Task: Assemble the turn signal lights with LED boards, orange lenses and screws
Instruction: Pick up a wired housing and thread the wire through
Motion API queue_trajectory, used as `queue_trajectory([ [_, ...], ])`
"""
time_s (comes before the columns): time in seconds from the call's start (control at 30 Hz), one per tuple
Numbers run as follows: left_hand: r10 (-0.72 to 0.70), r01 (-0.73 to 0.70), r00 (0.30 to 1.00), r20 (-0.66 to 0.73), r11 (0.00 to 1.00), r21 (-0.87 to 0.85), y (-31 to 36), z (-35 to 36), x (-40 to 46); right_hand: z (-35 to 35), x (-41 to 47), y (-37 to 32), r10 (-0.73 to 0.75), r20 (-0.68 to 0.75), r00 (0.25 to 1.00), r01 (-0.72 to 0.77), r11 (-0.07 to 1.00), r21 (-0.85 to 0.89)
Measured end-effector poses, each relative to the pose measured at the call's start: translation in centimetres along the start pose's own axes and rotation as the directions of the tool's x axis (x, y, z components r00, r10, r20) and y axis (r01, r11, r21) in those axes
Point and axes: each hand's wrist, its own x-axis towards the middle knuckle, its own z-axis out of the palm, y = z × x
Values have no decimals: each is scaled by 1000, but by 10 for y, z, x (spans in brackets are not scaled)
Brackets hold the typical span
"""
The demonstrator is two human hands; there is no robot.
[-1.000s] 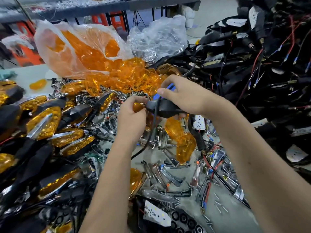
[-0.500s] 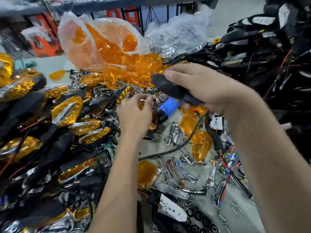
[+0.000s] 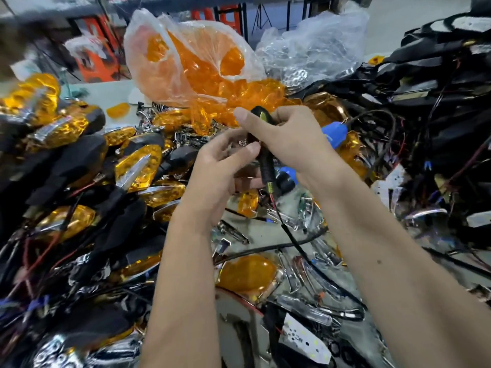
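Light: bright, even, overhead; soft shadows only.
Glare: white highlights on the chrome trim pieces (image 3: pixel 322 318) and the clear plastic bag (image 3: pixel 313 49).
Blur: left edge smeared; the finished lights (image 3: pixel 138 166) there look soft.
Distortion: wide-angle bowing at the borders; my forearms look stretched.
Focus: my right hand (image 3: pixel 289 139) sharpest; the far shelf (image 3: pixel 159 4) hazy.

The bench offers little free room. A heap of finished lights (image 3: pixel 79 160) walls off the left, and a tangle of black housings and wires (image 3: pixel 438 102) blocks the right. Behind, the bag of orange lenses (image 3: pixel 191 62) closes the far side. Only a narrow strip of table (image 3: pixel 260 235) lies between, strewn with chrome trims (image 3: pixel 313 272).
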Motion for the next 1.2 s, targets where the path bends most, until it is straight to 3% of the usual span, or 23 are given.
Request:
queue_trajectory([
  [0.13,-51,56,994,-101,997,45,0,-16,1,5,3,7,-46,150,988,38,998,59],
  [0.23,-77,110,983,-164,973,201,-3,-21,2,-1,4,22,-195,193,962,211,975,-66],
  [0.3,-73,121,982,-177,952,280,-5,-18,1,-4,5,33,-224,197,955,242,968,-74],
  [0.5,38,35,986,-162,905,425,-9,-11,3,-4,1,45,-142,73,987,138,989,56],
  [0.6,72,11,987,-146,867,498,-12,-10,3,-2,0,48,-117,71,991,119,993,-12],
  [0.77,0,76,985,-170,895,439,-12,-7,3,-4,0,47,-89,31,996,90,996,-26],
  [0.97,-45,116,979,-199,924,364,-12,-4,6,-2,-4,42,-171,-34,985,167,980,-106],
  [1.2,108,50,957,-270,853,520,-20,14,11,14,-13,31,-310,-178,934,269,937,-224],
])
